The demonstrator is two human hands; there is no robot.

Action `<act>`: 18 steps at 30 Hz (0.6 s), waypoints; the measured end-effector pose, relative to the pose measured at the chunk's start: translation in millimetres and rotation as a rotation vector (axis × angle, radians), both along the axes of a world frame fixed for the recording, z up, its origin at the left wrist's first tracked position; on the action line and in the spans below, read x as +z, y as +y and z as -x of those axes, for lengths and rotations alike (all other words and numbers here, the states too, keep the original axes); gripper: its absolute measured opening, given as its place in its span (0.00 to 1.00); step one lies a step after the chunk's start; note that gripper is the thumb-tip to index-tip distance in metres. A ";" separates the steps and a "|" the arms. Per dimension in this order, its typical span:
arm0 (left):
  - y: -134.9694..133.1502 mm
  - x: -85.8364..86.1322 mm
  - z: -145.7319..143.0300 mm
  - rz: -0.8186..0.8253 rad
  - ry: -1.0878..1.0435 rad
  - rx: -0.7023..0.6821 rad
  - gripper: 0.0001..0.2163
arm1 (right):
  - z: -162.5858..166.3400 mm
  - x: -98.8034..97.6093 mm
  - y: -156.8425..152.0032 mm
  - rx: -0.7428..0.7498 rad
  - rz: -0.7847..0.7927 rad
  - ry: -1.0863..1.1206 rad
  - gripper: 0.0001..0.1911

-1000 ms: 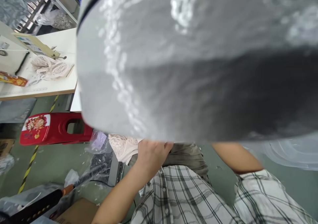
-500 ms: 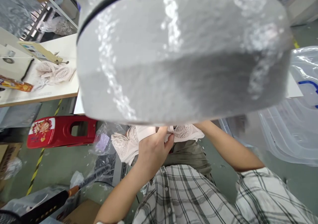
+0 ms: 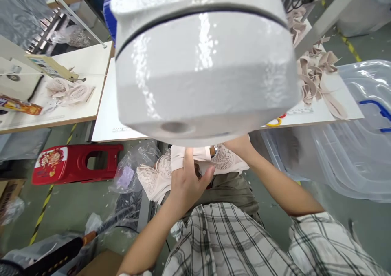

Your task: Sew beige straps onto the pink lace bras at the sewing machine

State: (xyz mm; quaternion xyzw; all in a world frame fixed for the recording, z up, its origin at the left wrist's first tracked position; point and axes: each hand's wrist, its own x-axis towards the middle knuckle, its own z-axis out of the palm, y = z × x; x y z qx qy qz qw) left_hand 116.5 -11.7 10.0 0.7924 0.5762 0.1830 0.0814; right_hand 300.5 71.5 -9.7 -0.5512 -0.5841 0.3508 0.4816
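A pale pink lace bra (image 3: 155,180) lies over the lap, just below the light grey machine head (image 3: 204,76). My left hand (image 3: 187,184) grips its smooth band, the index finger stretched along the cloth and the thumb apart to the right. My right hand (image 3: 241,145) is at the bra's right lace part; the machine head covers its fingers, so their grip is hidden. Between the hands, a small round metal part (image 3: 215,150) shows beneath the machine head.
Beige fabric strips (image 3: 314,76) and yellow-handled scissors (image 3: 275,122) are on the white table (image 3: 105,119). Clear plastic bins (image 3: 351,162) stand at right. A red stool (image 3: 79,162) is at left. On the neighbouring table are more lace pieces (image 3: 70,90).
My head has drawn back, so the machine head looks smaller and the table with strips shows at right. My left index finger has straightened, and the thumb is farther from it.
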 end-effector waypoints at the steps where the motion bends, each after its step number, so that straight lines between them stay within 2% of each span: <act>1: -2.6 -3.9 -1.7 -0.064 -0.007 -0.009 0.36 | -2.4 0.1 -9.1 -0.019 0.011 0.054 0.18; 4: -16.9 -12.9 -13.0 -0.188 -0.014 -0.067 0.40 | -7.7 1.5 -42.0 0.005 0.060 0.168 0.19; 7: -40.8 -17.3 -27.7 -0.250 -0.039 -0.197 0.44 | -9.2 7.0 -75.7 0.108 0.154 0.144 0.15; 10: -61.3 -13.8 -31.9 -0.175 -0.112 -0.343 0.44 | -12.0 13.4 -100.3 0.097 0.244 0.207 0.13; 12: -64.0 -6.1 -27.0 0.003 -0.231 -0.422 0.38 | -17.5 14.9 -109.0 0.083 0.281 0.309 0.15; 14: -56.2 4.4 -20.3 0.108 -0.354 -0.464 0.25 | -24.8 13.2 -111.8 0.127 0.316 0.370 0.16; 16: -42.1 14.8 -14.9 0.023 -0.424 -0.489 0.15 | -30.5 10.7 -110.4 0.206 0.334 0.352 0.17; 18: -28.7 22.5 -10.6 -0.117 -0.394 -0.551 0.14 | -31.4 12.3 -108.8 0.324 0.311 0.271 0.16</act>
